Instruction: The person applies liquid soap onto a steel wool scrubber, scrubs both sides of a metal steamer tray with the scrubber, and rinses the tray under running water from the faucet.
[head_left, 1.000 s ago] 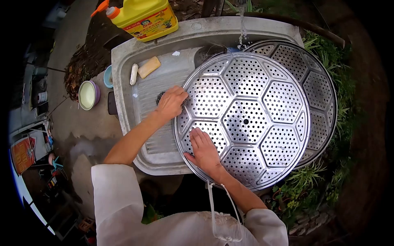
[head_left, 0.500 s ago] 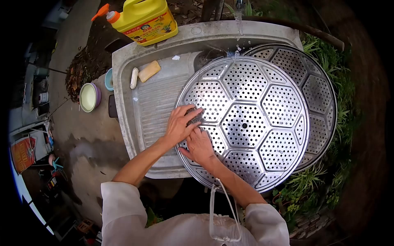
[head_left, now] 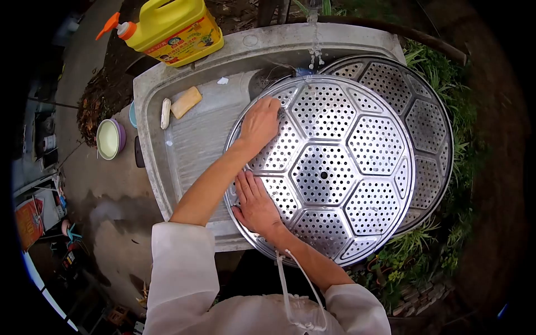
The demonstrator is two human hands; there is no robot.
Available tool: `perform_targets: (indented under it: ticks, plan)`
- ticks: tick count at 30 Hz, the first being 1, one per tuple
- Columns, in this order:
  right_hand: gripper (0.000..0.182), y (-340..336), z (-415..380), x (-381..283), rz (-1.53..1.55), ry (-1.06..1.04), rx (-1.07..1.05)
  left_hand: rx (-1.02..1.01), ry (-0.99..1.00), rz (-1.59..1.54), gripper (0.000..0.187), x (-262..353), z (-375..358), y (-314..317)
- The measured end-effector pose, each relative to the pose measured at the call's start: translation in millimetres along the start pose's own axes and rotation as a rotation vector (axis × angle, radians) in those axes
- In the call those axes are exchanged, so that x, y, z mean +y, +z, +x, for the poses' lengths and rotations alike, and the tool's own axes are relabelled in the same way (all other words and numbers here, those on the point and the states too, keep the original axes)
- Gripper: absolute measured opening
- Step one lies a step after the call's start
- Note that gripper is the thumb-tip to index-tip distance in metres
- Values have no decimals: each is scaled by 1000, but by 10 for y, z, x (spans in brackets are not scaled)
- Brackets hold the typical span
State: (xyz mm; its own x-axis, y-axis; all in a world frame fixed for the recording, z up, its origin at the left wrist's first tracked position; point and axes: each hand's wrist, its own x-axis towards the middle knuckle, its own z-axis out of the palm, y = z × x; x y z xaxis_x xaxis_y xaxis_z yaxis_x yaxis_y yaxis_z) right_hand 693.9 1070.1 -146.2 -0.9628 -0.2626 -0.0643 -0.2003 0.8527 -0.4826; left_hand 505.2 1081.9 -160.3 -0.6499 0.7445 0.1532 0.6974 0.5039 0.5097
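A large round perforated steel steamer tray lies tilted over the right part of the stone sink, its surface wet and shiny. On its upper left area my left hand is closed, pressing a dark steel wool scourer against the metal. Only a sliver of the scourer shows beside the fingers. Lower down, my right hand lies flat near the tray's left edge, fingers stretched out and holding nothing. A second perforated tray, darker, sits partly hidden behind the first.
Water runs down at the sink's back edge. On the ribbed part of the sink lie a yellow soap bar and a white bar. A yellow detergent jug stands on the rim. Basins sit on the ground at left.
My left hand has moved up the tray with the scourer, away from my right hand. My right hand has flattened and shifted slightly left. The whole view has shifted a little.
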Motion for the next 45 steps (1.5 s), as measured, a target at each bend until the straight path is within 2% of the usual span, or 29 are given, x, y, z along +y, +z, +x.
perform_targets:
  ticks: [1,2,3,4,5,6,7,8,10,12,14,16,17,18,20,21,24,26,28,29,32,34,36,38,40,42,43,44,45]
  plan:
    - [68,5,18,5,12,0,-11,167,-169,156,12,-22,157,44]
    - [67,-1,-13,11,32,-2,-32,168,-172,143,12,144,48,159]
    - [69,-100,40,21,75,12,-265,45,-53,-12,14,448,-219,203]
    - [71,85,-11,41,141,12,-51,-76,68,-157,17,626,-411,164]
    - [71,109,-31,-2,21,-1,-21,-78,66,-148,17,650,-513,129]
    - [71,98,-48,11,-112,-6,10,-133,206,-165,19,647,-570,152]
    - [70,77,-50,13,35,15,-62,-189,354,-189,21,658,-555,147]
    - [69,74,-36,20,182,34,-134,-158,234,-73,21,457,-309,172]
    - [65,-25,22,6,47,17,-102,140,-164,94,14,67,250,140]
    - [68,-11,-2,-1,59,28,-104,120,-101,179,13,137,304,212]
    - [64,40,-4,-18,107,11,-80,-55,65,-2,13,627,-102,239]
    - [64,95,-34,12,-72,-15,147,-309,349,-238,13,965,-476,134]
    - [65,134,-66,12,-43,4,143,-328,360,-133,12,860,-438,217]
    - [65,92,-63,20,-48,20,144,-190,288,-98,11,741,-244,196]
    - [65,-12,-25,22,197,42,-69,-8,-97,95,12,360,344,214]
    - [64,27,-34,14,148,25,49,59,-162,158,14,248,488,196]
    - [63,71,-39,25,180,24,-43,-34,10,66,16,504,44,204]
    - [62,183,-28,65,281,38,72,-230,262,-103,22,634,-353,102]
    - [64,56,-59,25,170,30,-2,-65,174,4,22,448,-186,79]
    - [63,34,-57,27,157,25,118,-5,-55,113,21,319,56,109]
    - [59,55,-52,43,172,-21,111,93,-154,236,20,295,330,214]
    - [56,121,-37,44,297,-38,18,-94,42,18,21,709,0,227]
    - [56,281,-23,35,498,65,-9,-80,107,12,21,786,-144,219]
    - [62,117,-55,39,321,15,-40,-50,-206,203,16,516,179,155]
    - [57,60,-52,31,201,-22,128,46,-504,265,12,189,442,125]
    - [56,97,-58,28,197,-35,63,6,-275,352,14,356,262,244]
    - [53,228,-40,33,354,5,126,-129,-351,244,21,663,159,189]
    - [50,292,-28,22,512,49,186,-171,-273,216,25,855,13,189]
    - [44,288,-14,27,341,-8,290,-174,-302,209,27,823,53,183]
